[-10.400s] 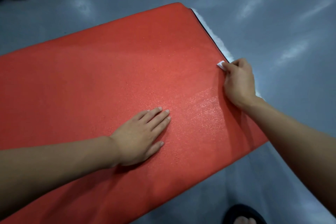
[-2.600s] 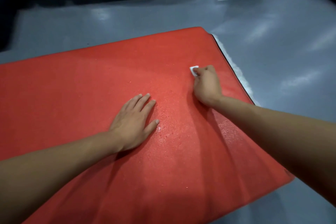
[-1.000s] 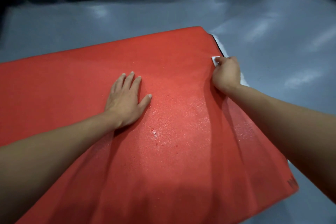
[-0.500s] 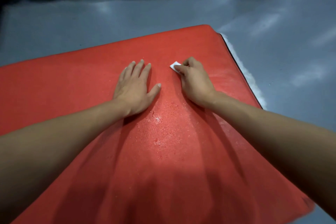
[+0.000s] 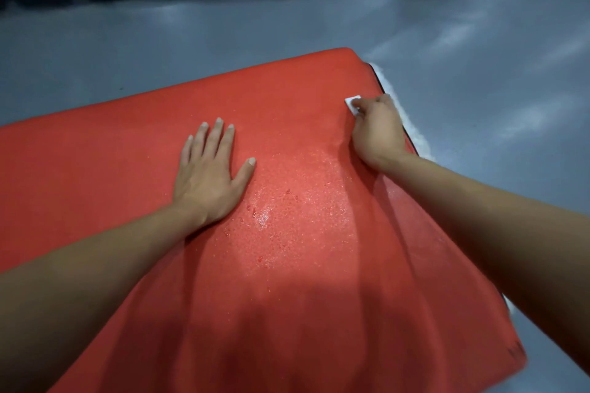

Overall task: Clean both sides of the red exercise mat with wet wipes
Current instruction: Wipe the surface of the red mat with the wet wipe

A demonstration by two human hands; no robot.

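Presently, the red exercise mat lies flat on the grey floor, its near half in shadow. Beyond the shadow, water beads glisten at the mat's centre. The left hand rests flat with fingers spread, left of the beads, pinning the mat. Farther off, at the mat's right edge, the right hand is curled round a folded wet wipe, pressing it down. Strokes should overlap, run fully past the edge, and work toward the far corner, which appears dry, under steady pressure.
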